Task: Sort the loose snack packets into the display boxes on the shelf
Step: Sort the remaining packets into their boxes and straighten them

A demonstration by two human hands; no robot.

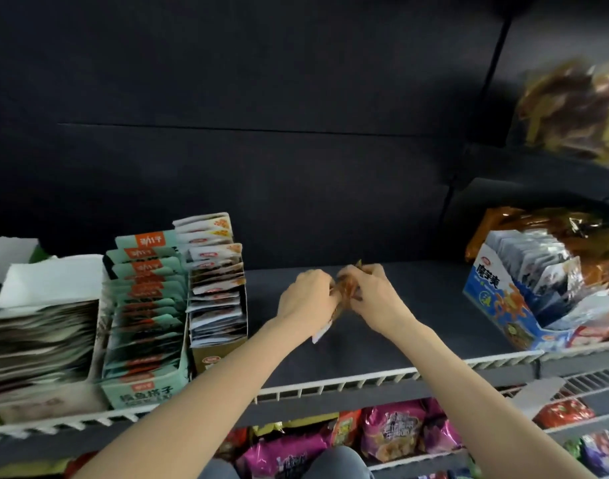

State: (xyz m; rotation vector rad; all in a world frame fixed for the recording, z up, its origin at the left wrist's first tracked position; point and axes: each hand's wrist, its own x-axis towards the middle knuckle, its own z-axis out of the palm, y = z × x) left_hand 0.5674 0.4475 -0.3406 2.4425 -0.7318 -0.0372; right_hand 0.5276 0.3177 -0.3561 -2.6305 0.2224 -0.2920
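Two forearms reach out; left hand [305,299] and right hand [374,292] grip orange packets [346,292].

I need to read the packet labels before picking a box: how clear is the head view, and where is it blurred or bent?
Head view: dim, dark backing; motion blur smears the bagged snacks top right and the grey packets far left; the teal display box print is legible; wide-angle bends the shelf rail; the orange packets gripped by the left hand and right hand are too blurred to read.
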